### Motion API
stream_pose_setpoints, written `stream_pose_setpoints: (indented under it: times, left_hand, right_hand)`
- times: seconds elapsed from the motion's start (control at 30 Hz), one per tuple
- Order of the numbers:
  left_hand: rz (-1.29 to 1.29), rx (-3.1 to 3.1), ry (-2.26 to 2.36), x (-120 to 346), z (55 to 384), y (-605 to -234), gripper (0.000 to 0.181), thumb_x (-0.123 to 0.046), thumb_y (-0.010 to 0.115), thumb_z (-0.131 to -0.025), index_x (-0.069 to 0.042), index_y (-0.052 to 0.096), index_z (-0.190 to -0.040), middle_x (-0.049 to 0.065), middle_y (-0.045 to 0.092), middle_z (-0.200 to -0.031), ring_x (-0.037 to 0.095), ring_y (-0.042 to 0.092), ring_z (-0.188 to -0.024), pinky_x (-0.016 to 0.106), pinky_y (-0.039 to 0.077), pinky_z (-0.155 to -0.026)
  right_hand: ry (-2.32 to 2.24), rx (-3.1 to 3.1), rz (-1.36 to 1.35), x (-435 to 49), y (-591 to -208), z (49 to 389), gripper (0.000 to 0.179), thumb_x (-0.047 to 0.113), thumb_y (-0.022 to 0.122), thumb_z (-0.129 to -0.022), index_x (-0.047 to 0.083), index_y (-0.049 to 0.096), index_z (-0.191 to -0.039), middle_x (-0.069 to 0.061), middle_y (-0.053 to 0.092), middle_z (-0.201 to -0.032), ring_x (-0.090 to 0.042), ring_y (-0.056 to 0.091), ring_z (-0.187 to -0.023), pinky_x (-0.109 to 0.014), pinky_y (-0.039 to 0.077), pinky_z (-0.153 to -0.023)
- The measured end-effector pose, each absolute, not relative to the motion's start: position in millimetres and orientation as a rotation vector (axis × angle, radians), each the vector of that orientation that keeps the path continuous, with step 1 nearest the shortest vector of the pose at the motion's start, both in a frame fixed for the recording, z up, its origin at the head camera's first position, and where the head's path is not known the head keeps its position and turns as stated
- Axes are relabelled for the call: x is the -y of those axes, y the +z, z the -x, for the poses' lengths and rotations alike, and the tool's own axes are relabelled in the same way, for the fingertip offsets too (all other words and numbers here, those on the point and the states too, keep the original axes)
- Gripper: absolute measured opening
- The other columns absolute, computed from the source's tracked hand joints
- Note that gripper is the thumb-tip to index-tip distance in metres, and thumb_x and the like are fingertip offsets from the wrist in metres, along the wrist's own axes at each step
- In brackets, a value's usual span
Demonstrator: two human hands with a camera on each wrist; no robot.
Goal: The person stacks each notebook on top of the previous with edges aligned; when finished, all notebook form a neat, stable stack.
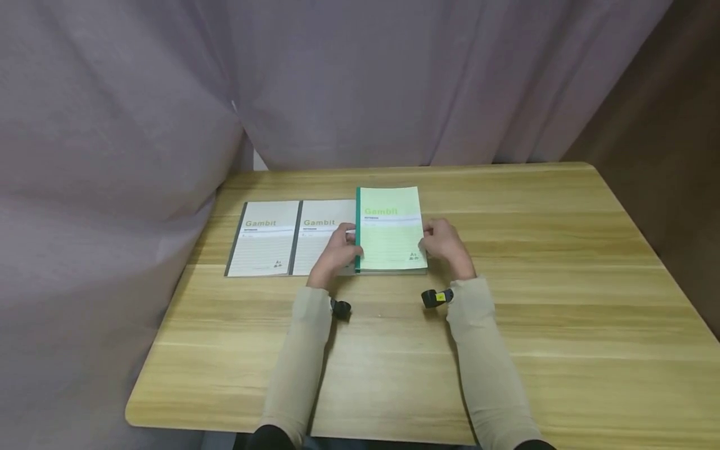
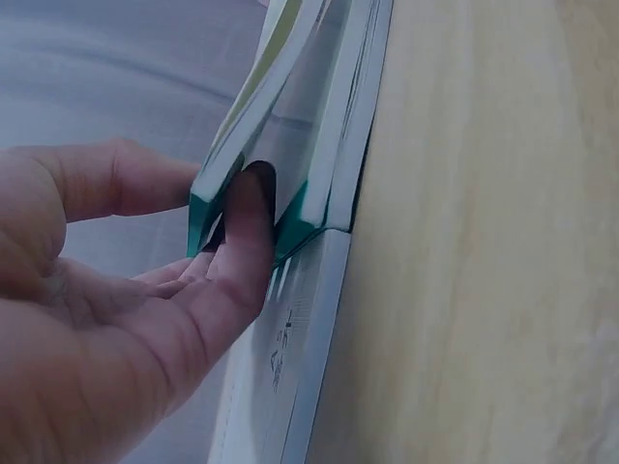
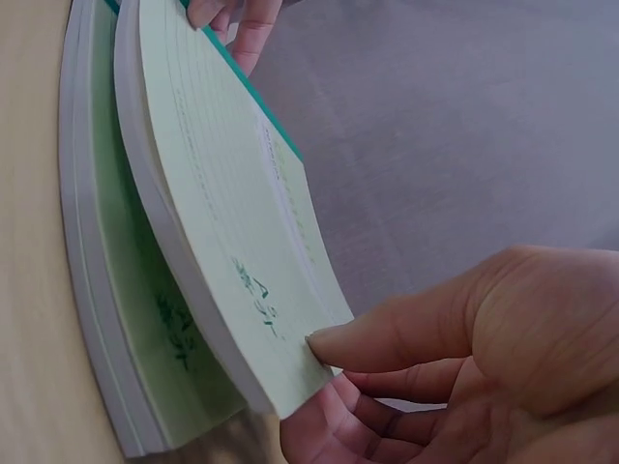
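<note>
Both hands hold a notebook with a pale green cover (image 1: 390, 240) and a dark green spine by its two sides. My left hand (image 1: 335, 251) pinches the spine side, thumb on the cover and fingers underneath. At the opposite edge, my right hand (image 1: 446, 242) grips it between thumb and curled fingers. Directly below, a second green notebook (image 3: 179, 362) lies in a stack, with a gap between it and the lifted one. Another notebook's page edges (image 3: 85, 280) show at the bottom of that stack.
Two white notebooks with dark grey spines lie side by side to the left: an outer one (image 1: 261, 253) and an inner one (image 1: 309, 250) partly hidden by my left hand. All rest on a wooden table (image 1: 562, 281). Curtains (image 1: 349, 81) hang behind its far edge.
</note>
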State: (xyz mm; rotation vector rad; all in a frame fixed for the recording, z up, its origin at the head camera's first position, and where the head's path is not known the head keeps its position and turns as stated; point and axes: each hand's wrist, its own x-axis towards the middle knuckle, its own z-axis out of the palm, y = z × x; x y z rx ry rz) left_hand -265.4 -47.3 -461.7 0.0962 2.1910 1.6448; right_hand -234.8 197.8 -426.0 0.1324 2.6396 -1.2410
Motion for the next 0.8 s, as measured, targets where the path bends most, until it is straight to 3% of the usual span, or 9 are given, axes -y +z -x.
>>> stream_pose_setpoints:
  times: [0.53,0.8]
  left_hand:
    - [-0.136,-2.364,1.421,47.4,265.9,-458.2,0.065,0.002,0.062,-0.086,0.002,0.042,-0.148,0.017,0.058,-0.12,0.028,0.058,-0.101,0.035,0.055,-0.077]
    - [-0.159,-2.38,1.414,47.8,264.8,-460.5,0.064,0.004,0.062,-0.083,0.004,0.046,-0.145,0.017,0.059,-0.115,0.026,0.06,-0.093,0.031,0.057,-0.072]
  right_hand:
    - [-1.244,-2.634,-0.133,-198.5,-436.5,239.5,0.012,-0.01,0.052,-0.079,-0.005,0.056,-0.089,-0.007,0.045,-0.075,-0.018,0.043,-0.066,-0.026,0.037,-0.057]
    - [-1.226,-2.636,-0.162,-198.4,-440.1,239.0,0.021,-0.006,0.056,-0.082,-0.01,0.064,-0.101,-0.01,0.051,-0.081,-0.02,0.048,-0.071,-0.027,0.042,-0.061]
